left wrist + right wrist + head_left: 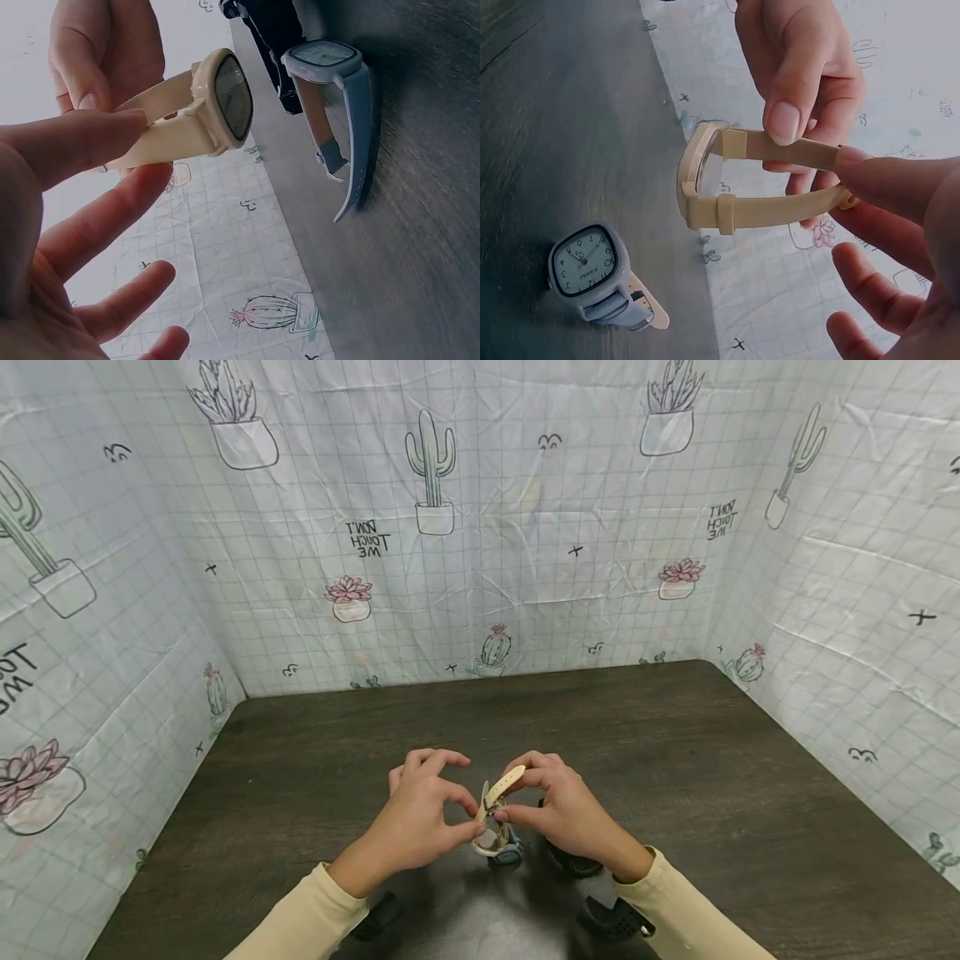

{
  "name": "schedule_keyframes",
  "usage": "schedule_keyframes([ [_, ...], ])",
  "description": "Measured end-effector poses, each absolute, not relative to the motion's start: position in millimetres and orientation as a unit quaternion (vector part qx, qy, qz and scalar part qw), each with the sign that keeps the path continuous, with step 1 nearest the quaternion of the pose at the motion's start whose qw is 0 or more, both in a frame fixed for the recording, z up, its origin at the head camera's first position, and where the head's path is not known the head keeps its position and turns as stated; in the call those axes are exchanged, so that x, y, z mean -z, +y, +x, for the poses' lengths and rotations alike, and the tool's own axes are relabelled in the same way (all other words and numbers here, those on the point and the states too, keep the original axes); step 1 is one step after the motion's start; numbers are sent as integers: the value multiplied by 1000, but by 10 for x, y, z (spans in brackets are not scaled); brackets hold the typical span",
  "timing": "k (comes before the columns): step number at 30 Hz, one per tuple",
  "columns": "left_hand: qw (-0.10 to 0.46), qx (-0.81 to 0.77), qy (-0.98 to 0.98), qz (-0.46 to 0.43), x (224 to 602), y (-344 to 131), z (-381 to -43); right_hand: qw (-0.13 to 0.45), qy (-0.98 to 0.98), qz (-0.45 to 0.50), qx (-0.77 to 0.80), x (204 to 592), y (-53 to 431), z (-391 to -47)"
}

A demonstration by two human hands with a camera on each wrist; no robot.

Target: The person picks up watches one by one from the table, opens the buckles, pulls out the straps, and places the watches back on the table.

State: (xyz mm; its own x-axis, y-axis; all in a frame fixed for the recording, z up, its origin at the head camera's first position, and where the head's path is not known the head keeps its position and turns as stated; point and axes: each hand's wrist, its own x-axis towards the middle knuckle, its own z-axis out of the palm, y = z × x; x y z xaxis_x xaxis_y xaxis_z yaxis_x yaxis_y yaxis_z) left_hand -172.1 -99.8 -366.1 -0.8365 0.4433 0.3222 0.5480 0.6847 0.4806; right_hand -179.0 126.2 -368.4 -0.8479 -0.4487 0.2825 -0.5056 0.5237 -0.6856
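Both hands hold a cream wristwatch (176, 142) above the table, its strap bent round into a loop. My left hand (423, 814) pinches one length of strap between thumb and index finger, the other fingers spread. With thumb and fingertips, my right hand (558, 810) grips the strap at the buckle, where a free strap end points up. In the right wrist view the cream case (686, 176) is seen from its side. Below the hands, a blue-grey wristwatch (585, 259) lies on the table. Beside it is a black-strapped watch (270, 30), partly hidden by the right hand in the head view.
The dark wood-look table (300, 760) reaches back to a white grid-patterned cloth (510, 568) with printed cacti, which hangs behind and on both sides. Black bands (611, 918) are around both wrists.
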Motion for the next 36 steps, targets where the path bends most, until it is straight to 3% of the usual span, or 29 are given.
schedule_keyframes([
  [32, 103, 322, -902, -268, 3641, -931, -1683, -45, -807, 236, -540, 3689, 1237, -1813],
  [36, 110, 320, -902, -268, 3620, -936, -1690, -28, -827, 241, -507, 3712, 1237, -1822],
])
